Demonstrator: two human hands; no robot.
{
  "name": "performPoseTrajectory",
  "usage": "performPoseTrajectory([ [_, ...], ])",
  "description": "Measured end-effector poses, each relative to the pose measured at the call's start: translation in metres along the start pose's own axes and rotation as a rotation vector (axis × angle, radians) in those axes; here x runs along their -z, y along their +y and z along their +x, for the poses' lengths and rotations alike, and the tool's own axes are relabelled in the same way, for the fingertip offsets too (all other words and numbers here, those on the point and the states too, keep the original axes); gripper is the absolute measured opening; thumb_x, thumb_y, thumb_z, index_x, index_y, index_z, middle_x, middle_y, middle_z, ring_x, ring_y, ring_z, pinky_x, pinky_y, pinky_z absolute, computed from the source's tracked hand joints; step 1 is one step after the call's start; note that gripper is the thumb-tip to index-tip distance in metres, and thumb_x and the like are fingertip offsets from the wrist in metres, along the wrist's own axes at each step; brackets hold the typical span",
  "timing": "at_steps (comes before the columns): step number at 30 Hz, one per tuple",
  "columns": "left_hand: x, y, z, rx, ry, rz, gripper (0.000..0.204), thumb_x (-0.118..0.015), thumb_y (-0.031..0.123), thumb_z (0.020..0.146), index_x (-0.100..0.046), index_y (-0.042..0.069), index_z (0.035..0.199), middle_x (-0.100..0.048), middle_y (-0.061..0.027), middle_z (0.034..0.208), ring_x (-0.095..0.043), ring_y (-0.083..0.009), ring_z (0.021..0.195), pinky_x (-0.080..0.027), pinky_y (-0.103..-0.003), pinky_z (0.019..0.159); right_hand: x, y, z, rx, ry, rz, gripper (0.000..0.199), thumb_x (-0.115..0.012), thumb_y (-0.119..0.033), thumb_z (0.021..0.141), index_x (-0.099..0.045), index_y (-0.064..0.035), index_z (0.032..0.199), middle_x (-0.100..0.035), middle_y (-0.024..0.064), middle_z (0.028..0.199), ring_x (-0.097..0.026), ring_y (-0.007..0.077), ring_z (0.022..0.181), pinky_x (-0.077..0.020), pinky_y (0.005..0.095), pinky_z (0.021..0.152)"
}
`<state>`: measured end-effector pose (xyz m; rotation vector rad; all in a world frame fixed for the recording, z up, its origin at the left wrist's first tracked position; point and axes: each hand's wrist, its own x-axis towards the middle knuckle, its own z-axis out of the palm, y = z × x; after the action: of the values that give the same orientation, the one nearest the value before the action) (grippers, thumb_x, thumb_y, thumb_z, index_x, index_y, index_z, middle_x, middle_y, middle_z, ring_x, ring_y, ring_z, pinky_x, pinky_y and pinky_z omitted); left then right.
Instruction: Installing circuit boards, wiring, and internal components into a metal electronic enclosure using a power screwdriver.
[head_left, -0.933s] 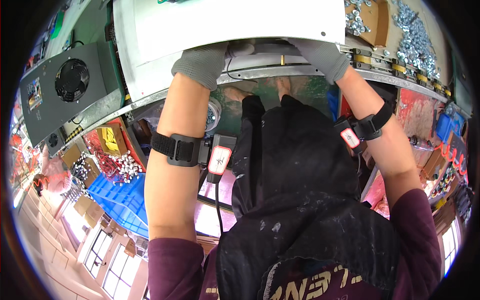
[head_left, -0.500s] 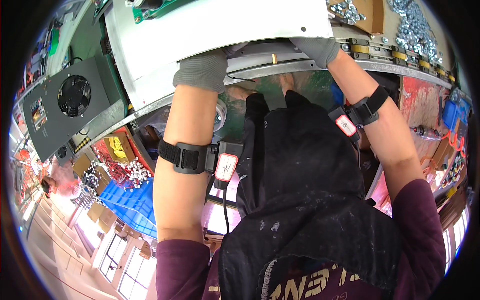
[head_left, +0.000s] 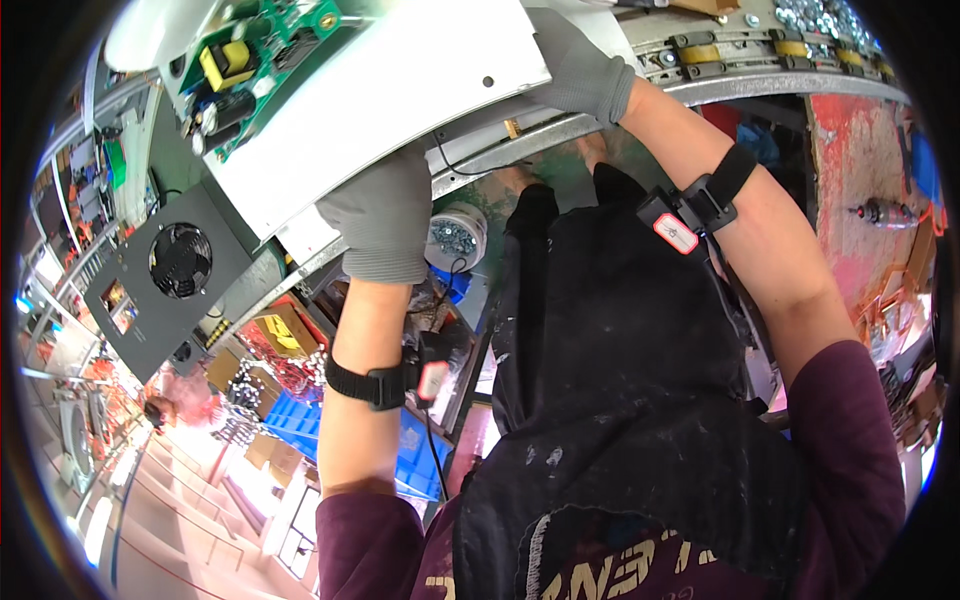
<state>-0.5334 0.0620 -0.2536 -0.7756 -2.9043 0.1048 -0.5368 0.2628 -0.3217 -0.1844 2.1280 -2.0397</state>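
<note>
Left hand point(head_left: 385, 205) holds the white panel point(head_left: 420, 85) by its near edge, right hand point(head_left: 582, 72) its right end; support both evenly.

Worn green floor point(head_left: 562, 174), pale beamed ceiling point(head_left: 185, 495); glowing strip light point(head_left: 98, 531), bright paned window point(head_left: 299, 535)

So the left forearm point(head_left: 368, 328) runs pretty much straight up to a grey-gloved left hand point(head_left: 384, 218), fingers hidden from view. The right arm point(head_left: 745, 215) slants up and inward, its gloved right hand point(head_left: 582, 72) sitting noticeably farther forward, wrist fairly straight.
</note>
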Motion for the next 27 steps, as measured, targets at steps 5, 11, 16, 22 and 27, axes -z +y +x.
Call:
performPoseTrajectory([
  [5, -0.023, -0.035, 0.018, -0.415, 0.125, 0.088, 0.044, -0.057, 0.039, 0.089, -0.059, 0.007, 0.119, -0.062, -0.0108, 0.114, -0.061, -0.0293, 0.101, -0.049, -0.039, 0.088, 0.001, -0.007, -0.001, 0.181, 0.091, -0.02, 0.037, -0.066, -0.01, 0.077, -0.06, -0.0038, 0.113, -0.066, 0.0168, 0.1, -0.064, 0.0296, 0.092, -0.0503, 0.0336, 0.079],
  [11, -0.034, -0.041, 0.037, -0.39, -0.058, -0.368, 0.039, -0.054, 0.036, 0.091, -0.059, 0.011, 0.12, -0.062, -0.0104, 0.114, -0.062, -0.0285, 0.1, -0.047, -0.038, 0.091, 0.003, -0.018, -0.004, 0.083, 0.134, -0.551, 0.019, -0.062, -0.018, 0.077, -0.063, -0.0058, 0.091, -0.064, 0.016, 0.082, -0.06, 0.0358, 0.079, -0.0445, 0.0437, 0.075],
  [16, -0.043, -0.041, 0.039, -0.391, -0.29, 0.096, 0.029, -0.057, 0.03, 0.088, -0.064, 0.013, 0.11, -0.065, -0.0128, 0.104, -0.062, -0.0313, 0.094, -0.048, -0.038, 0.084, 0.006, -0.019, -0.014, 0.023, 0.15, -0.659, 0.016, -0.059, -0.023, 0.076, -0.064, -0.0086, 0.082, -0.062, 0.0161, 0.076, -0.059, 0.0348, 0.074, -0.0389, 0.0431, 0.076],
  [22, -0.055, -0.043, 0.029, -0.409, -0.263, -0.353, 0.026, -0.057, 0.021, 0.088, -0.063, 0.011, 0.112, -0.066, -0.0136, 0.097, -0.062, -0.0313, 0.088, -0.048, -0.039, 0.08, -0.001, -0.002, -0.005, -0.057, 0.22, -0.49, 0.019, -0.057, -0.024, 0.074, -0.07, -0.0102, 0.078, -0.063, 0.0165, 0.072, -0.058, 0.0326, 0.071, -0.0382, 0.041, 0.078],
  [27, -0.031, -0.026, 0.037, -0.471, -0.373, -0.42, 0.031, -0.06, 0.021, 0.086, -0.061, 0.007, 0.115, -0.065, -0.0146, 0.101, -0.062, -0.03, 0.093, -0.048, -0.039, 0.082, 0.0, 0.003, -0.004, -0.076, 0.257, -0.448, 0.02, -0.059, -0.024, 0.073, -0.072, -0.0107, 0.081, -0.064, 0.0157, 0.073, -0.058, 0.0326, 0.067, -0.0406, 0.04, 0.077],
])
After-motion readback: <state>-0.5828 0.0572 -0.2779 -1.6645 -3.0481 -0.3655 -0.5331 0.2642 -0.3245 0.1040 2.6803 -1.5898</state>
